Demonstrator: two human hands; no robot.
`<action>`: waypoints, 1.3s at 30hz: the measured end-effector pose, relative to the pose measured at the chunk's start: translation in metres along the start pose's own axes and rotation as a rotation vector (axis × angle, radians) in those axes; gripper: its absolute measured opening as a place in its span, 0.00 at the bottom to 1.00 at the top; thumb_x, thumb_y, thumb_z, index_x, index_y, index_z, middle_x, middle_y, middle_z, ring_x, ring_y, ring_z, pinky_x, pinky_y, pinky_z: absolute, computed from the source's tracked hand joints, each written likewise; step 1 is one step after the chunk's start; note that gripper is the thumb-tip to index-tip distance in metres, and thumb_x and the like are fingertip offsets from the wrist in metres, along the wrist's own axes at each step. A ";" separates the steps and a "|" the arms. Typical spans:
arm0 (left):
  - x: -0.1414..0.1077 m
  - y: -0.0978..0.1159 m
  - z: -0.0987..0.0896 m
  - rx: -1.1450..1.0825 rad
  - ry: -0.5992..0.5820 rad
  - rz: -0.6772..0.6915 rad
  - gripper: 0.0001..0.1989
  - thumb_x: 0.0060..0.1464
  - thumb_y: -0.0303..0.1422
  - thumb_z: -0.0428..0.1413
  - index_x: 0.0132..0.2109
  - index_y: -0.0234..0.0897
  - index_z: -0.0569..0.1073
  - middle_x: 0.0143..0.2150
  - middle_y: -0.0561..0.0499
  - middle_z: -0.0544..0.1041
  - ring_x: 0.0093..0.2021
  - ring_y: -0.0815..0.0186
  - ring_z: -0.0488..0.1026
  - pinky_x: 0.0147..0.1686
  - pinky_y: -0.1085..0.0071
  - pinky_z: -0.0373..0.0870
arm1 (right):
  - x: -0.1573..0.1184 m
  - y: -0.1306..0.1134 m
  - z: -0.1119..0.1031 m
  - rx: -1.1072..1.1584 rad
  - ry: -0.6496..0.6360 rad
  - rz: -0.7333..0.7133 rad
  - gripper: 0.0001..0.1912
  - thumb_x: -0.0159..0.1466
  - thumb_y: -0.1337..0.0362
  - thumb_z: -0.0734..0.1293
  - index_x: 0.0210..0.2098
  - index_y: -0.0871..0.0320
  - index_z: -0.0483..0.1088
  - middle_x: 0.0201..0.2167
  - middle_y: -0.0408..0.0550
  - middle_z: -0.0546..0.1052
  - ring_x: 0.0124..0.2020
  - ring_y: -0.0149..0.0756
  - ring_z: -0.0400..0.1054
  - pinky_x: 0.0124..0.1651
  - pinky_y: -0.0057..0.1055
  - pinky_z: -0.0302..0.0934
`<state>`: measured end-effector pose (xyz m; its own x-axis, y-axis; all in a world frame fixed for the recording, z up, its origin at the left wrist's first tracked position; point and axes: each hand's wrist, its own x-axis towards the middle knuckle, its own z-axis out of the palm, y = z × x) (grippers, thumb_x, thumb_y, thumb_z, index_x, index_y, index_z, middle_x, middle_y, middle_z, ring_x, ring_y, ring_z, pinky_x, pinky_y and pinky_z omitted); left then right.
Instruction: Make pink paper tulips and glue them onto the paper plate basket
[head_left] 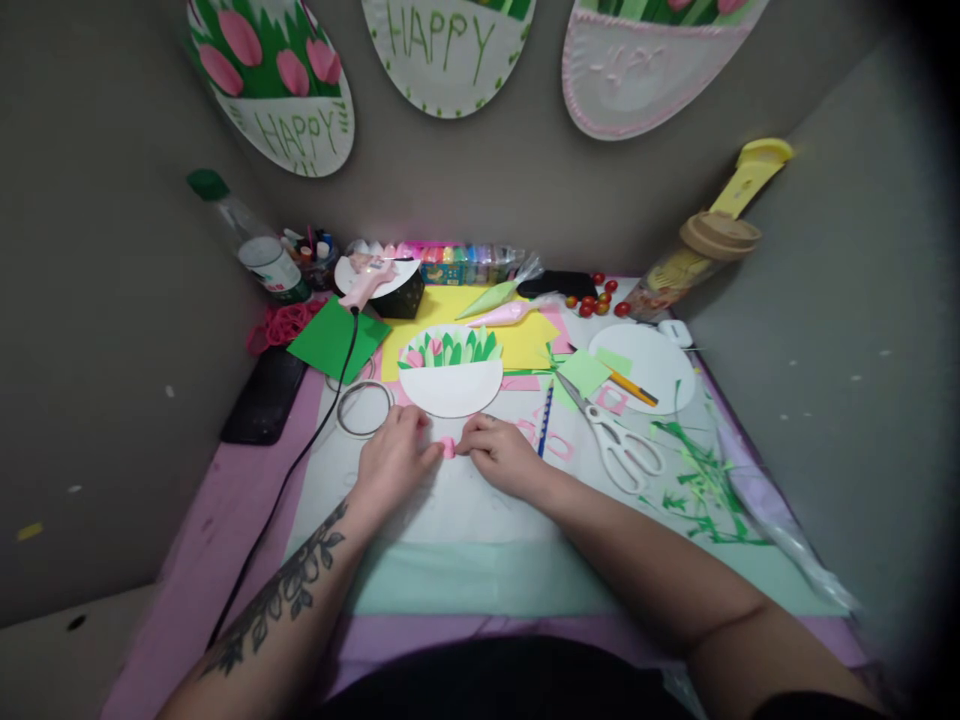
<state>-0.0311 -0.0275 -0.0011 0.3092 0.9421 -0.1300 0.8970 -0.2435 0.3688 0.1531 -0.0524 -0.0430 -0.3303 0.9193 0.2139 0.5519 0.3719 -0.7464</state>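
Head view, hands [397, 452] [501, 454] holding pink piece [448, 447]

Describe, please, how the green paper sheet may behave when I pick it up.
The green paper sheet looks thin and flat, so it is probably light and may bend. The black cable crosses it, so it may drag or catch.

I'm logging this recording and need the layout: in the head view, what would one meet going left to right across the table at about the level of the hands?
Black phone → left hand → small pink piece → right hand → white-handled scissors → green paper strips.
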 end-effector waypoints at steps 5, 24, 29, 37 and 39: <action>0.003 -0.002 0.002 -0.009 0.033 -0.023 0.12 0.53 0.38 0.53 0.44 0.40 0.65 0.43 0.49 0.71 0.40 0.63 0.72 0.34 0.69 0.64 | 0.000 0.001 0.000 -0.012 -0.024 -0.019 0.19 0.53 0.80 0.60 0.34 0.56 0.78 0.33 0.45 0.73 0.35 0.33 0.69 0.41 0.29 0.62; 0.001 -0.010 0.001 -0.097 -0.041 0.068 0.10 0.53 0.35 0.53 0.44 0.41 0.68 0.45 0.49 0.72 0.43 0.62 0.71 0.40 0.68 0.67 | -0.001 -0.002 -0.001 -0.052 -0.104 -0.035 0.19 0.54 0.78 0.61 0.35 0.53 0.79 0.36 0.44 0.74 0.37 0.32 0.70 0.41 0.28 0.63; 0.001 -0.009 0.000 -0.094 -0.041 0.070 0.10 0.53 0.35 0.53 0.44 0.41 0.68 0.45 0.49 0.72 0.44 0.62 0.71 0.40 0.68 0.67 | -0.001 -0.003 0.000 -0.054 -0.093 -0.023 0.19 0.54 0.79 0.61 0.36 0.54 0.79 0.35 0.45 0.74 0.37 0.32 0.69 0.41 0.28 0.63; 0.001 -0.007 0.001 -0.083 -0.037 0.073 0.09 0.53 0.34 0.53 0.43 0.41 0.68 0.45 0.49 0.72 0.43 0.62 0.71 0.39 0.68 0.67 | 0.000 0.000 0.001 -0.046 -0.041 0.003 0.19 0.55 0.79 0.61 0.35 0.55 0.78 0.34 0.46 0.73 0.36 0.33 0.68 0.41 0.29 0.63; 0.000 -0.006 0.001 -0.077 -0.033 0.071 0.10 0.53 0.34 0.53 0.44 0.41 0.68 0.44 0.49 0.72 0.43 0.62 0.71 0.39 0.68 0.66 | 0.000 0.001 0.001 -0.052 0.000 0.028 0.20 0.55 0.79 0.60 0.36 0.55 0.78 0.33 0.46 0.72 0.36 0.34 0.68 0.41 0.30 0.63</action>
<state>-0.0363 -0.0260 -0.0040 0.3827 0.9146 -0.1307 0.8457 -0.2899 0.4480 0.1526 -0.0519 -0.0443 -0.3145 0.9294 0.1931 0.5997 0.3522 -0.7186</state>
